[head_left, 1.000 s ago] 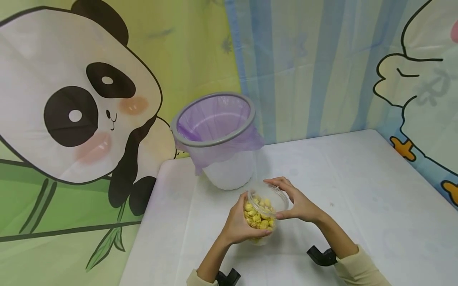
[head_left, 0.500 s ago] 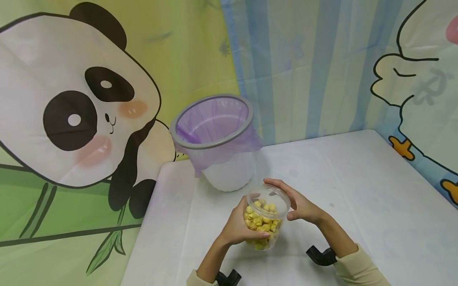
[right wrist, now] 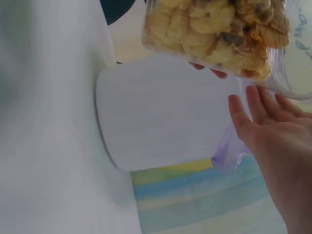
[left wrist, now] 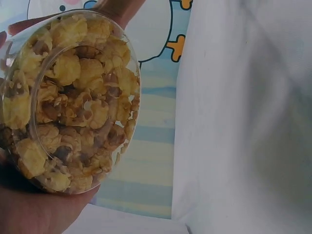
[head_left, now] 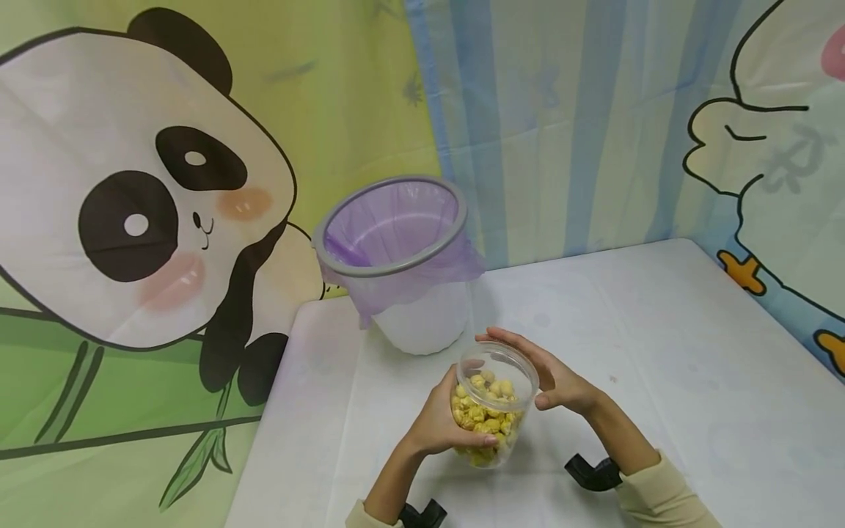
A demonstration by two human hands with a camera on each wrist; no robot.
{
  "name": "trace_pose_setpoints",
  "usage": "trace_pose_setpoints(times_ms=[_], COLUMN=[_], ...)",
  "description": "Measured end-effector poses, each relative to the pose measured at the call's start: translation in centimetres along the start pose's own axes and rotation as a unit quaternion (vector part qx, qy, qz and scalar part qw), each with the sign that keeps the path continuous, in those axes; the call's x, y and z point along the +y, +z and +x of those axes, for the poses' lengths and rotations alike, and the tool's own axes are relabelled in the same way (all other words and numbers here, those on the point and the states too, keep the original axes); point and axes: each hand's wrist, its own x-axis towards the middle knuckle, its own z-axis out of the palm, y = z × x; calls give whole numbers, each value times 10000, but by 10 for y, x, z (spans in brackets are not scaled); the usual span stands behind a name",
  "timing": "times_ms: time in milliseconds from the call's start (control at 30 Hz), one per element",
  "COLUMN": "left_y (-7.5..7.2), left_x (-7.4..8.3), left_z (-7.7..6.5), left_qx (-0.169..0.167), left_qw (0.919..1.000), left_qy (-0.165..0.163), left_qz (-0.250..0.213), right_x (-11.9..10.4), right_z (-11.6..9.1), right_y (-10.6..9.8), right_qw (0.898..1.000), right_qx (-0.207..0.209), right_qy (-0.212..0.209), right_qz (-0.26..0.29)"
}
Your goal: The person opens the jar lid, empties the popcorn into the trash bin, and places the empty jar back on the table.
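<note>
A clear plastic jar [head_left: 488, 425] of yellow popcorn [left wrist: 73, 107] is held above the table by my left hand [head_left: 439, 418], its fingers and thumb wrapped round the side. The round base faces the camera in the left wrist view. At the jar's right, my right hand [head_left: 561, 378] has its fingers spread beside the clear rim [head_left: 498, 374]. Thumb and fingers are extended in the right wrist view, where the hand [right wrist: 278, 117] lies close to the rim; whether a fingertip touches it I cannot tell. Whether a lid covers the top is also unclear.
A white bin [head_left: 425, 315] with a grey ring [head_left: 389, 268] and a purple bag [head_left: 396, 220] stands behind the hands on the white table [head_left: 627, 337]. Printed curtains [head_left: 548, 132] hang along the back and sides. Black wrist mounts [head_left: 594, 473] sit on both forearms.
My right thumb has come off the jar's rim, and the fingers have loosened. The jar has tilted and shifted slightly down and right, still in my left hand.
</note>
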Motion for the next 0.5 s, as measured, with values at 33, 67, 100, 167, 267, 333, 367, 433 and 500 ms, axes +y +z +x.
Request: trace_pose_setpoints(times_ms=[33,67,100,167,267,333,367,433,500], left_y=[0,1,1,1,0,-1,-1,-2,-2], left_x=[0,0,-1,-1,-2,-3,-4,-5,-6], left_z=[0,0,1,1,0,0,0,-1,0], left_qx=[3,9,13,36,94,155,189,248,308], left_qw=[10000,10000,10000,9999,9995,9991,9988,9980,9969], left_qy=[2,7,16,57,103,119,130,162,205], left_qz=[-6,-10,-1,86,267,386,439,560,691], right_x=[0,0,1,1,-1,-3,-4,-7,-9], right_z=[-1,-1,-2,-3,-3,-2,-2,-1,0], right_y=[0,1,1,0,-2,-4,-5,-5,-4], right_qw=[9999,9997,9992,9986,9991,9994,9993,9984,9952], right_qx=[72,154,236,314,208,55,-7,-75,-32], right_qy=[74,150,212,248,128,44,20,39,142], right_qz=[-85,-149,-224,-345,-357,-338,-376,-562,-971])
